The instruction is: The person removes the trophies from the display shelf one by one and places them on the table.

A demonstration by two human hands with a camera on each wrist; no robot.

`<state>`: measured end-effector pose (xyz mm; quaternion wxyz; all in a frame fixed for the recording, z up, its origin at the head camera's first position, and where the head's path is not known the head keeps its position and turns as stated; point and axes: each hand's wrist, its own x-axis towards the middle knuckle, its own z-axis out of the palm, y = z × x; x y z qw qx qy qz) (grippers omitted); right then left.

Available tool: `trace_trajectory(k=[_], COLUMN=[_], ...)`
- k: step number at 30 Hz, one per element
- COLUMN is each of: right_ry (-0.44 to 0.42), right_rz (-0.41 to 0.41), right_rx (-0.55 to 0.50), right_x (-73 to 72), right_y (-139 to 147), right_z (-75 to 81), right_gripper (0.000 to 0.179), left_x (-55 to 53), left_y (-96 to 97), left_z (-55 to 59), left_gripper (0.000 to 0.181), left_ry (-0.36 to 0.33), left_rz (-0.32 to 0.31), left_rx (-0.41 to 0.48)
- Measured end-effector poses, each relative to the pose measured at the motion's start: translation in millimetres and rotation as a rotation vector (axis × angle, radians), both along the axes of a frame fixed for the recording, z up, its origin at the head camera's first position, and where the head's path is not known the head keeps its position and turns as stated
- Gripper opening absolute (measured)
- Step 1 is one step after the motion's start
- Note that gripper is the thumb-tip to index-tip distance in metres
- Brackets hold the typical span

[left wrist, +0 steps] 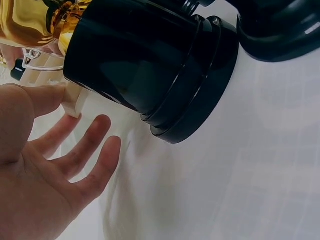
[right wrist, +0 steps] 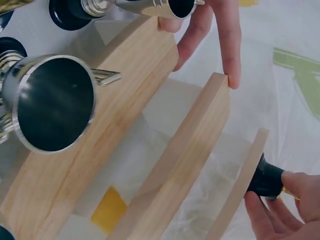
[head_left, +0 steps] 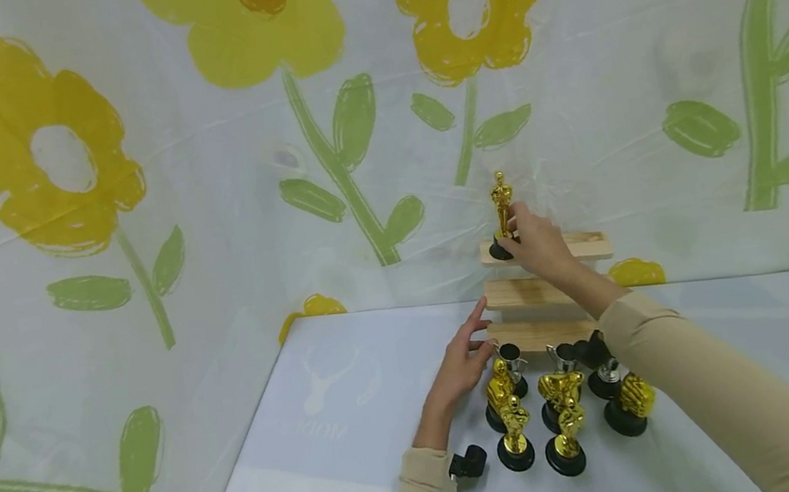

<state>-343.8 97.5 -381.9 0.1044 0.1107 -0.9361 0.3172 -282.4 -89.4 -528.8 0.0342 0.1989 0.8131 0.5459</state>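
A gold figurine trophy with a round black base stands upright at the left end of the top step of a wooden three-step rack. My right hand grips it low down; in the right wrist view its fingers hold it at the black base. My left hand touches the rack's left end with fairly straight, spread fingers. Its thumb lies at the bottom step's corner, while one fingertip meets the end of the middle step.
In front of the rack stand several trophies: silver cups nearest it, then gold figures such as one near the left forearm. A black trophy base looms close by the left hand. Behind the table hangs a flower-printed curtain.
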Motion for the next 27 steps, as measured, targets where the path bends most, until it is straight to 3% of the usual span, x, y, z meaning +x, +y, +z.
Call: trace_trajectory(k=[8, 13, 19, 23, 27], right_ry=[0.000, 0.019, 0.056, 0.060, 0.059], right_rz=[0.032, 0.063, 0.117, 0.159, 0.171], right_rx=[-0.044, -0.087, -0.094, -0.105, -0.122], right_x=[8.9, 25.4, 56.8, 86.1, 118.3], right_y=[9.5, 18.8, 31.2, 35.0, 44.1], right_z=[-1.5, 4.1, 11.0, 15.5, 18.5], right_gripper=[0.041, 0.043, 0.044, 0.044, 0.044], left_x=[-1.5, -2.2, -3.4, -3.9, -4.5], left_y=[-2.5, -3.6, -1.9, -3.1, -3.9], left_z=[-0.4, -0.2, -4.0, -5.9, -5.6], left_gripper=[0.066, 0.067, 0.067, 0.068, 0.067], left_ry=[-0.001, 0.005, 0.003, -0.003, 0.030], left_rz=[-0.002, -0.004, -0.006, 0.009, -0.014], left_rx=[-0.002, -0.005, -0.010, -0.009, -0.007])
